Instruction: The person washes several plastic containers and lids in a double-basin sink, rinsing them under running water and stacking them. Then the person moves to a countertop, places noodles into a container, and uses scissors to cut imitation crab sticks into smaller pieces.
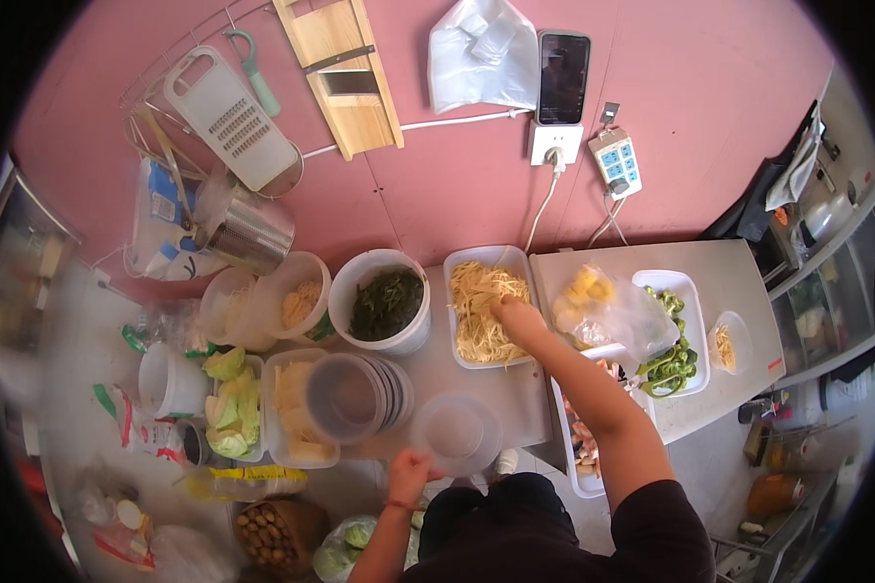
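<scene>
My right hand [514, 317] reaches into a white plastic tray [455, 342] of pale yellow strips [481, 313], its fingers closed on some of them. At the table's front edge my left hand [410, 474] grips the rim of a clear round plastic bowl [458, 436], which looks empty. Left of that bowl lies a tilted stack of similar round bowls [350, 399]. A white bucket [417, 331] with dark green seaweed-like strands [386, 304] stands left of the tray.
Right are a plastic bag [631, 317], a broccoli tray [696, 284], green-handled scissors [663, 386], a tray of mixed pieces [576, 474] and a small cup [740, 350]. Left are a cabbage tray [259, 437] and tubs [169, 382]. A box of potatoes [310, 521] stands below. A power strip [616, 162] hangs on the wall.
</scene>
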Available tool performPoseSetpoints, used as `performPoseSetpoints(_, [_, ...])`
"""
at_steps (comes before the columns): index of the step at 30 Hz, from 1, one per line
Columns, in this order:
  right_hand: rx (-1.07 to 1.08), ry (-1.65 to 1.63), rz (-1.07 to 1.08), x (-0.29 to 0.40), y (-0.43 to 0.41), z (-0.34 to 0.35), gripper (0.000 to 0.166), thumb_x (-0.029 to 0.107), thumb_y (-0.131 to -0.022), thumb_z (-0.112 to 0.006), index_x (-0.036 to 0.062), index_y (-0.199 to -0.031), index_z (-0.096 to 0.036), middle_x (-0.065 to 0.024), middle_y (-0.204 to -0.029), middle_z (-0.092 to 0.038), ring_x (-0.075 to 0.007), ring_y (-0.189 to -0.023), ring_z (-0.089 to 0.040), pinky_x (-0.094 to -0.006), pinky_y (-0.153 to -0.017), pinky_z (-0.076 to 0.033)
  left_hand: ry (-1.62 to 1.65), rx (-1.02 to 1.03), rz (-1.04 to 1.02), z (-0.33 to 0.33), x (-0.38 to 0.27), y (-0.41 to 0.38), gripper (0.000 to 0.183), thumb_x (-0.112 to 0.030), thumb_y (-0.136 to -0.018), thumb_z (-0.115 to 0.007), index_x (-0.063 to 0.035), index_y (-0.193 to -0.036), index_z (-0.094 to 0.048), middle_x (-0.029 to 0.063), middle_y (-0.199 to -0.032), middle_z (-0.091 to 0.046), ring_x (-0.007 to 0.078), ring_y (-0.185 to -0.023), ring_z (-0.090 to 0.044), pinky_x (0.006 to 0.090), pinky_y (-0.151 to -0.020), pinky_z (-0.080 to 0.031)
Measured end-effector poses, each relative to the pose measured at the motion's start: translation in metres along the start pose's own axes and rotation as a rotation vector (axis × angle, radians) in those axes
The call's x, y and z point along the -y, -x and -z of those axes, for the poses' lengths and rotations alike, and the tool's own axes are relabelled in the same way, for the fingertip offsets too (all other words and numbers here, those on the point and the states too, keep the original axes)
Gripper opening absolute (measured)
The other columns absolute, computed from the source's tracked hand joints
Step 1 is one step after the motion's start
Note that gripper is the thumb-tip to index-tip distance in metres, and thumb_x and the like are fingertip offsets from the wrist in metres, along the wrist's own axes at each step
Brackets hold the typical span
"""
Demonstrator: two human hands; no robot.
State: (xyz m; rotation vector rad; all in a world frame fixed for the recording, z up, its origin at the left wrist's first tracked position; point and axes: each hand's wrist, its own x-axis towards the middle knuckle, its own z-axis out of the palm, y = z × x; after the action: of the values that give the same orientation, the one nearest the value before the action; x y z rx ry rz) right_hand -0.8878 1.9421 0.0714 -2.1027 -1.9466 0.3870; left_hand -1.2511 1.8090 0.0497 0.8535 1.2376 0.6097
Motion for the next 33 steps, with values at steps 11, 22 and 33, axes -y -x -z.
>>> performPoseSetpoints(11, [-0.372, -0.194, 0.07, 0.016, -0.008, 0.097, 0.02, 0.004, -0.078, -0.065, 0.004, -0.098, -0.068, -0.0152, -0.088, -0.066, -0.0337, -0.082, -0.066, -0.0419, -0.073, -0.053, -0.038, 0.176, -0.056, -0.023, -0.05, -0.059, 0.02, -0.004, -0.093, -0.061, -0.0042, -0.081, -0.046, 0.0101, -0.078, -0.061, 0.0285, -0.07, -0.072, 0.0291, -0.056, -0.059])
performPoseSetpoints(22, [-0.229, -1.002, 0.064, 0.054, 0.0, 0.206, 0.023, -0.003, -0.088, -0.057, -0.0009, -0.108, -0.067, -0.0029, -0.085, -0.069, -0.0066, -0.068, -0.063, -0.022, -0.055, -0.051, 0.053, 0.097, -0.05, -0.048, -0.072, -0.071, 0.017, -0.005, -0.089, -0.063, 0.0003, -0.08, -0.049, 0.0095, -0.078, -0.06, 0.0243, -0.066, -0.07, 0.0317, -0.056, -0.059])
performPoseSetpoints(33, [0.017, -1.166, 0.025, 0.109, 0.047, 0.216, 0.02, -0.001, -0.092, -0.061, 0.0037, -0.111, -0.068, -0.0028, -0.094, -0.07, -0.0073, -0.074, -0.065, -0.0202, -0.058, -0.053, 0.166, 0.139, -0.053, -0.064, -0.089, -0.078, 0.021, -0.005, -0.09, -0.064, -0.0021, -0.077, -0.047, 0.0074, -0.077, -0.057, 0.0228, -0.069, -0.071, 0.0271, -0.054, -0.059])
